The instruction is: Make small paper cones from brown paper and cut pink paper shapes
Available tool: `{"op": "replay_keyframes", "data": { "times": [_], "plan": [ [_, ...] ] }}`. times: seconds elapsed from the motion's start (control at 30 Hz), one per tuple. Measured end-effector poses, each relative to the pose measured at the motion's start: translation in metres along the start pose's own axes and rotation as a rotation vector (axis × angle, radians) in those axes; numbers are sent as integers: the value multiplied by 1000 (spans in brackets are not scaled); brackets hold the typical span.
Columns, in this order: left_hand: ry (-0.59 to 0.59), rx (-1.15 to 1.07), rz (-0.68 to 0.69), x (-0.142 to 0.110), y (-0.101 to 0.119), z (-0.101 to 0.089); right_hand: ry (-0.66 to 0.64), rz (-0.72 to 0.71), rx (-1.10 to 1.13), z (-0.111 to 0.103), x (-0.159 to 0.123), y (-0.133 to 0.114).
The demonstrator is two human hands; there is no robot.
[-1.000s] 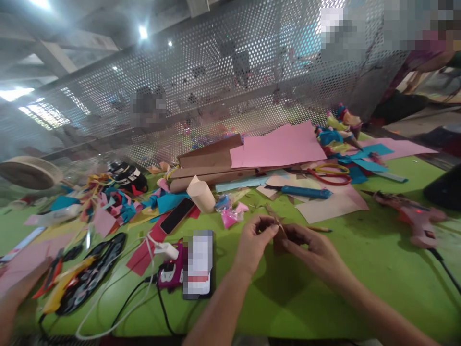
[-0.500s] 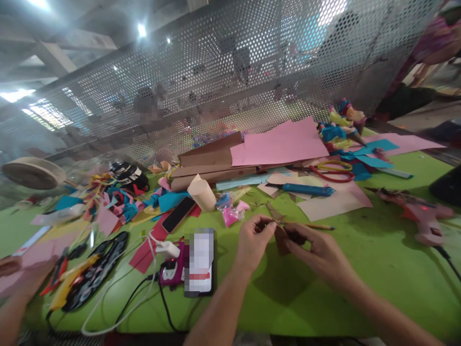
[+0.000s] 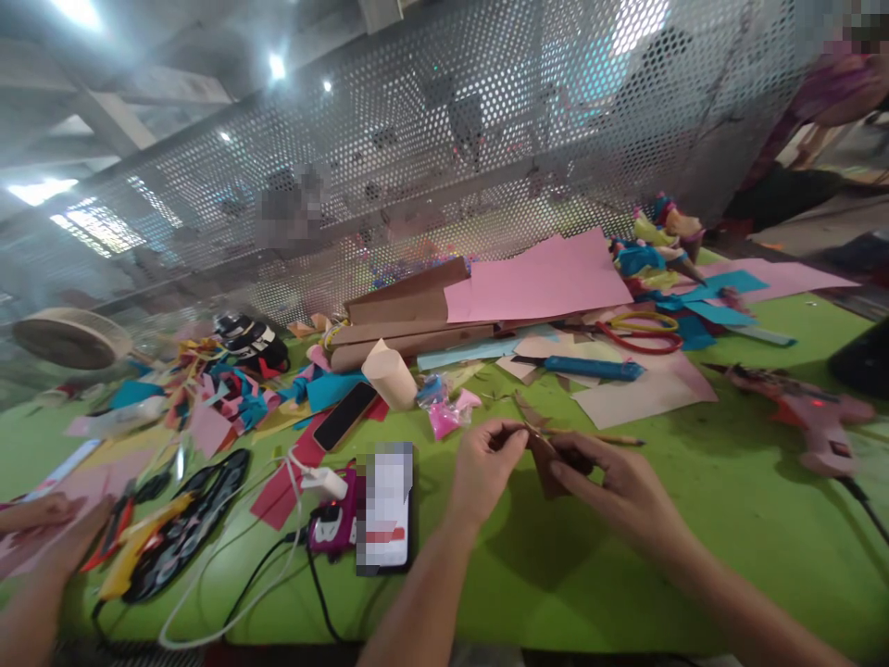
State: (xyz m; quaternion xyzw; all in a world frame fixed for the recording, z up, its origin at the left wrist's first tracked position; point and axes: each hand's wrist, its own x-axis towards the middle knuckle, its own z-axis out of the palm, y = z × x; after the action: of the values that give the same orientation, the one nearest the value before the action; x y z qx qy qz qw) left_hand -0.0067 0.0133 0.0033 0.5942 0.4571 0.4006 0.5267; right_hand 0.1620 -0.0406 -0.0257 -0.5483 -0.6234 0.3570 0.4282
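Both my hands meet over the green table [image 3: 694, 519] near its middle, pinching a small folded piece of brown paper [image 3: 543, 450]. My left hand [image 3: 486, 472] grips the paper's left part with thumb and fingers closed. My right hand [image 3: 615, 486] holds the right side, fingers curled round it. A phone [image 3: 386, 508] lies just left of my left forearm, and a small bag of pink bits [image 3: 444, 417] sits beyond my left hand.
Brown and pink paper sheets [image 3: 534, 278] are piled at the back, with red scissors [image 3: 643, 338] and a blue cutter [image 3: 590, 369]. A pink glue gun [image 3: 809, 417] lies at right. Paper scraps, a yellow glue gun [image 3: 131, 551] and cables crowd the left, where another person's hand [image 3: 48, 528] rests. A perforated metal screen stands behind.
My hands have kept their pinch on the brown paper and turned it slightly lower. The other person's hand at the left edge has come further onto the table.
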Motion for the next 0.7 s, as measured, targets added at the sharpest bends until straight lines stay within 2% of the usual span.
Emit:
{"op": "replay_keyframes", "data": {
  "times": [0.2, 0.47, 0.7],
  "plan": [
    [39, 91, 52, -2, 1, 2, 16, 4, 0, -1, 0, -4],
    [-50, -38, -71, 0, 0, 0, 10, -29, -10, -1, 0, -9],
    [-61, -116, -130, 0, -2, 1, -18, -32, -16, -2, 0, -9]
  ]
}}
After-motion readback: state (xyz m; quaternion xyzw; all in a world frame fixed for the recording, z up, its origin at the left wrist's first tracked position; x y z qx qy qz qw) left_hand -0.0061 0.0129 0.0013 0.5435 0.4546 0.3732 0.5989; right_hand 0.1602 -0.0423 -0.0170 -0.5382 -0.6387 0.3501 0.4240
